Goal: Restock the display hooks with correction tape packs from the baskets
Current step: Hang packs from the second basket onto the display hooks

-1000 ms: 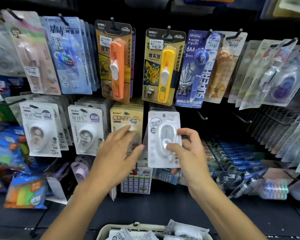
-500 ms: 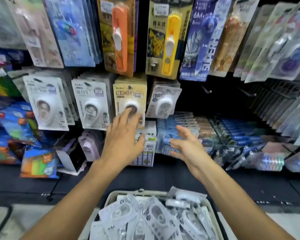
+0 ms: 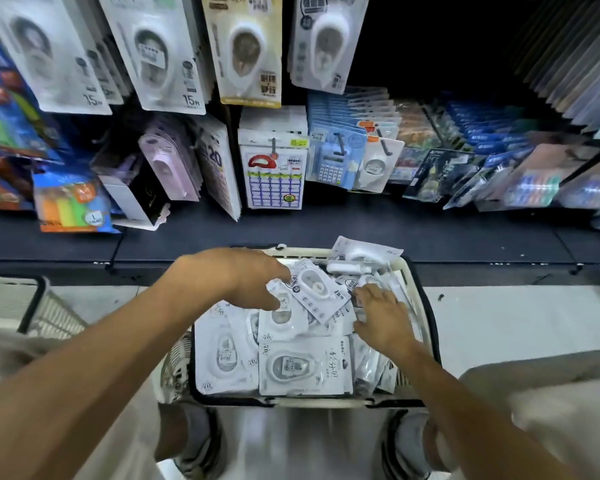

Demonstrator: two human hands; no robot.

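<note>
A cream basket (image 3: 426, 327) sits in front of me, low in the head view, filled with several white correction tape packs (image 3: 305, 372). My left hand (image 3: 246, 275) reaches into it from the left. Its thumb and curled fingers pinch the edge of a tilted pack (image 3: 317, 294) lying on top of the pile. My right hand (image 3: 378, 315) lies on the packs at the basket's right side, fingers spread and holding nothing. Above, the same kind of white pack (image 3: 321, 39) hangs on a display hook, beside a yellow-backed pack (image 3: 245, 50).
A second basket (image 3: 40, 306) shows at the left edge. A dark shelf ledge (image 3: 326, 230) runs behind the basket, with rows of hanging stationery (image 3: 274, 171) above it. Pale floor (image 3: 499, 323) lies to the right.
Both hands have dropped from the display hooks into the basket. The view has tilted down. The pack my right hand held a second ago now hangs on the hook.
</note>
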